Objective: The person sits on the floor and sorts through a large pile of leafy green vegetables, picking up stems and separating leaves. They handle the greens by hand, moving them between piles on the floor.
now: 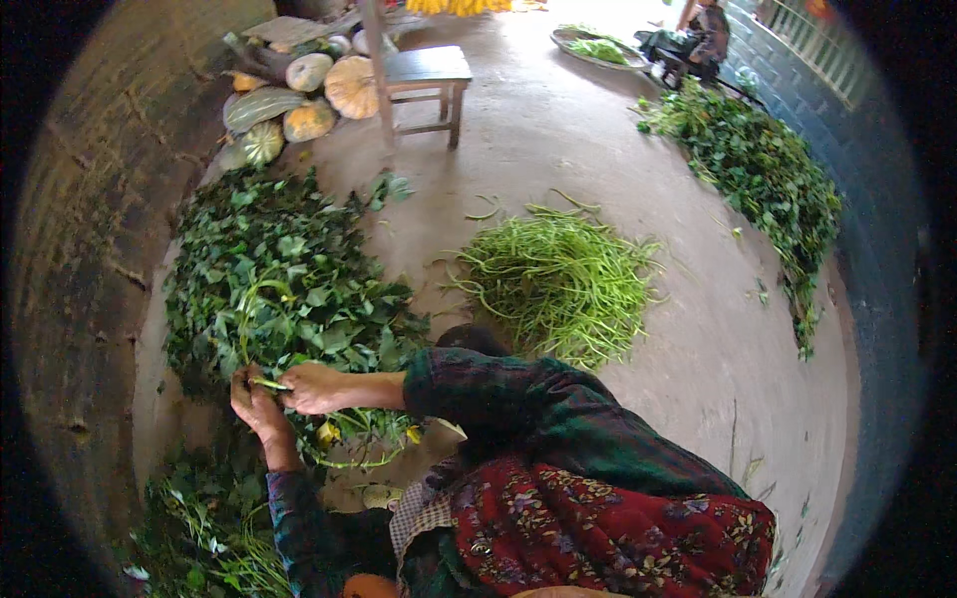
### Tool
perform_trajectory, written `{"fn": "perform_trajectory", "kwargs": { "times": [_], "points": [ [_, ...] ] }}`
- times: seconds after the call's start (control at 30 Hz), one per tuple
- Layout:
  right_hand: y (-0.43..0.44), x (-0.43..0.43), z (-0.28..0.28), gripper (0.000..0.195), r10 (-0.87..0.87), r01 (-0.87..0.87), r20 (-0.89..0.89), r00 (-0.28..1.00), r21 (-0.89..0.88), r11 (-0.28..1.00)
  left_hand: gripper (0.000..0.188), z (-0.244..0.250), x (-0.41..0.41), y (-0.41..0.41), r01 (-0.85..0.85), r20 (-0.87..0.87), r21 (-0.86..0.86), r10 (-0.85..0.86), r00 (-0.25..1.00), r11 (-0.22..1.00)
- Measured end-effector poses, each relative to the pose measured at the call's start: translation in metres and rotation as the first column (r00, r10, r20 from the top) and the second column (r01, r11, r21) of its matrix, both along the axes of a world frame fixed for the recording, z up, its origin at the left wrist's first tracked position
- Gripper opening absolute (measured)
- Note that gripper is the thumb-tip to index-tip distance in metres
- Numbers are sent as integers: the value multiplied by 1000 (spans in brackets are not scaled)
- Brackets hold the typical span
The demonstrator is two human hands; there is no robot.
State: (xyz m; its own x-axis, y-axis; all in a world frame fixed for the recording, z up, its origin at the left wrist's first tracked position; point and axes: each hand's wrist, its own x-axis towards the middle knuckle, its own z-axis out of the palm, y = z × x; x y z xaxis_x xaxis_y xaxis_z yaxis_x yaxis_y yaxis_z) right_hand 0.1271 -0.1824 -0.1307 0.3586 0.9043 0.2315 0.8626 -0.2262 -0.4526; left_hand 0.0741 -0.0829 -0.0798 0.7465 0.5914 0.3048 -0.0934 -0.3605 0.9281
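Observation:
Both of my hands meet at the near edge of a big heap of leafy vines (299,284). My left hand (260,411) grips a green stem (244,329) that rises out of its fingers over the leaves. My right hand (310,387) comes in from the right and pinches a short pale-green stem piece (271,384) against the left fingers. Beneath the hands lie trailing vines with yellow flowers (327,434). A loose mound of stripped green stems (561,280) rests on the floor to the right of the heap.
More cut greens (217,538) lie at lower left. Pumpkins and squashes (306,119) are piled by the left wall, beside a wooden stool (426,71). Another vine heap (762,164) lines the right wall. Farther back, a person (709,37) sits near a round basket (635,63) of greens.

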Motion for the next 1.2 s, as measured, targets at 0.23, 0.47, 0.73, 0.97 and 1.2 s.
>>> {"fn": "perform_trajectory", "kwargs": {
  "times": [0.23,0.47,0.73,0.97,1.2],
  "points": [
    [-18,0,13,23,-164,203,-335,928,87,975,17,-32,17,19,-10,-84,-125,0,996,992],
    [-37,-16,52,27,-221,235,-647,730,-65,970,27,-30,11,17,-193,-167,-266,152,974,944],
    [-26,-24,47,19,46,-34,-41,998,252,967,15,1,-16,26,47,-17,-417,-59,998,908],
    [-20,-18,68,16,-178,199,-189,966,97,975,20,39,-44,28,-10,-72,-287,-12,997,958],
    [-16,10,45,20,-257,263,-67,964,380,887,13,55,-36,10,146,-89,-296,-180,980,944]
  ]
}}
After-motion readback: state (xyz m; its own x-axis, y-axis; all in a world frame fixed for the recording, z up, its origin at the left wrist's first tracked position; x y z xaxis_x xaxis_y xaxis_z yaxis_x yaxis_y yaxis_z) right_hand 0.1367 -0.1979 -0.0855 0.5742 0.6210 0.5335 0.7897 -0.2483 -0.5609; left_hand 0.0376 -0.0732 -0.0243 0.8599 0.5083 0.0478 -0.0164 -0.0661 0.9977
